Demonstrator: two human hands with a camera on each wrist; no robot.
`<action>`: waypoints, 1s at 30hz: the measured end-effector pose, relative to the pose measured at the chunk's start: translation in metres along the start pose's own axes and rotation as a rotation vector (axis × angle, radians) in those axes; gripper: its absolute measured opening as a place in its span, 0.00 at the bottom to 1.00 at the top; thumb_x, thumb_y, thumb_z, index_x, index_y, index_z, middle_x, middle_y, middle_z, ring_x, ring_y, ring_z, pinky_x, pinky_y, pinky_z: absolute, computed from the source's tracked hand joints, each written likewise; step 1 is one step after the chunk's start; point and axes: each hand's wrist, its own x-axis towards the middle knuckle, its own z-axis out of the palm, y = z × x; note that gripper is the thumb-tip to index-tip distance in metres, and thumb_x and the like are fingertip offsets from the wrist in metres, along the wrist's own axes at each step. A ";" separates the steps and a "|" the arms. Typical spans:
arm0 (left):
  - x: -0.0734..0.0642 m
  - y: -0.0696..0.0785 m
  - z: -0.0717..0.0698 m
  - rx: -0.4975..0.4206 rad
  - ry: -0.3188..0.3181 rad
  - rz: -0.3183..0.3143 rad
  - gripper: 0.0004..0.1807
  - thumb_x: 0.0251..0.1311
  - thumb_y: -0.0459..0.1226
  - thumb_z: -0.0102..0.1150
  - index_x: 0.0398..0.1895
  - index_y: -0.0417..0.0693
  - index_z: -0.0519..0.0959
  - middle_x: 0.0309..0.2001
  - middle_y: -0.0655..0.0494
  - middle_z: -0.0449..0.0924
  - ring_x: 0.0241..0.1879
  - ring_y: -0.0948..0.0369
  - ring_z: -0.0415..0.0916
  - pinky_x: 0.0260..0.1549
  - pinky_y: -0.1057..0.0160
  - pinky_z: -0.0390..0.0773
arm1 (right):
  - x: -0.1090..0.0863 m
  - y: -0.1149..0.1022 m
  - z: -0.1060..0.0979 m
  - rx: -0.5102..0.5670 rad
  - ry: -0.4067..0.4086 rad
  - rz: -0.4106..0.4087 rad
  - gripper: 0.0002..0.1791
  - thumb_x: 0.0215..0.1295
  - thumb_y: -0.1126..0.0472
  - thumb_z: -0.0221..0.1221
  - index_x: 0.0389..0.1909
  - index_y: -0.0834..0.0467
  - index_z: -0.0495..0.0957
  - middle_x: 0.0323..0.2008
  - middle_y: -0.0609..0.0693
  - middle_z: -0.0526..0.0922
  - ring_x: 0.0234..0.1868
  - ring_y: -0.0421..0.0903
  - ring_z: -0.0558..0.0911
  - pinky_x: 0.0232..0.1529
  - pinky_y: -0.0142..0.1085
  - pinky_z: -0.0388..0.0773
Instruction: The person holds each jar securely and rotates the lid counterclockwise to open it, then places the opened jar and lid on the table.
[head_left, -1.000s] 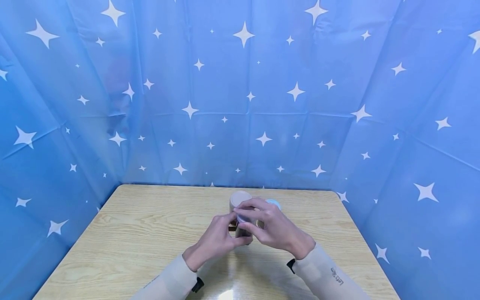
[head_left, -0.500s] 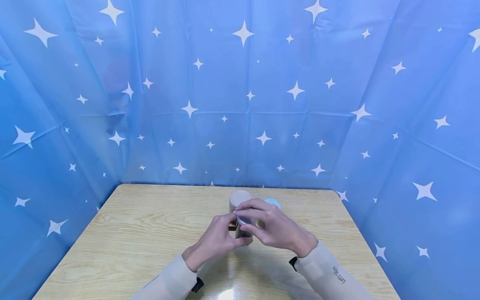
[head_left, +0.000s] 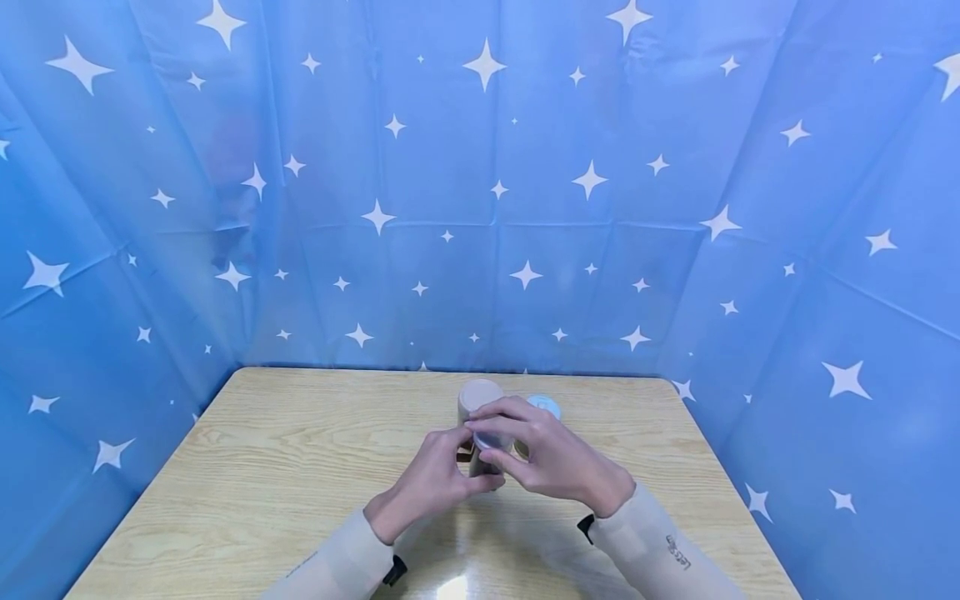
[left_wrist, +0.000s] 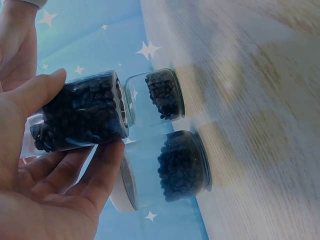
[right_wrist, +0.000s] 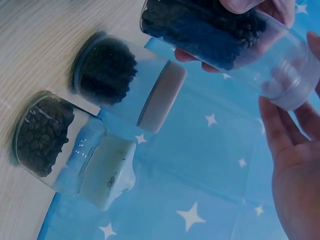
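Note:
My left hand grips the body of a clear jar packed with dark beans that look like coffee beans. Its thumb lies along one side, the fingers along the other. The right hand is over the jar's top, with thumb and fingers around the clear, whitish lid. The head view shows little of this jar, since both hands cover much of it. In the right wrist view the beans leave a bare stretch below the lid.
Behind the hands, on the wooden table, stand two more part-filled bean jars. One has a pale pinkish lid, the other a light blue lid with a shaped top. Blue star-patterned cloth hangs around the table.
The right hand has turned slightly and its wrist has shifted a little to the right, showing more of the lid. The left hand keeps its grip on the jar.

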 end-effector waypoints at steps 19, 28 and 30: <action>0.000 -0.001 0.001 -0.046 0.017 -0.010 0.27 0.70 0.44 0.85 0.67 0.50 0.85 0.57 0.58 0.95 0.56 0.58 0.95 0.57 0.65 0.93 | 0.000 -0.016 0.006 -0.133 0.108 0.146 0.34 0.73 0.52 0.81 0.77 0.52 0.85 0.72 0.57 0.85 0.63 0.51 0.89 0.49 0.37 0.88; 0.001 0.001 0.001 -0.024 0.030 -0.022 0.26 0.68 0.40 0.86 0.65 0.50 0.86 0.57 0.57 0.95 0.56 0.59 0.94 0.57 0.66 0.93 | 0.001 -0.022 0.014 -0.216 0.165 0.194 0.33 0.71 0.52 0.82 0.75 0.51 0.86 0.67 0.57 0.87 0.58 0.50 0.90 0.46 0.37 0.91; 0.001 0.001 0.001 -0.024 0.030 -0.024 0.27 0.68 0.40 0.86 0.66 0.49 0.86 0.58 0.56 0.95 0.56 0.59 0.94 0.57 0.66 0.93 | 0.001 -0.024 0.016 -0.219 0.175 0.199 0.32 0.70 0.53 0.83 0.74 0.51 0.86 0.66 0.57 0.87 0.57 0.51 0.90 0.47 0.39 0.92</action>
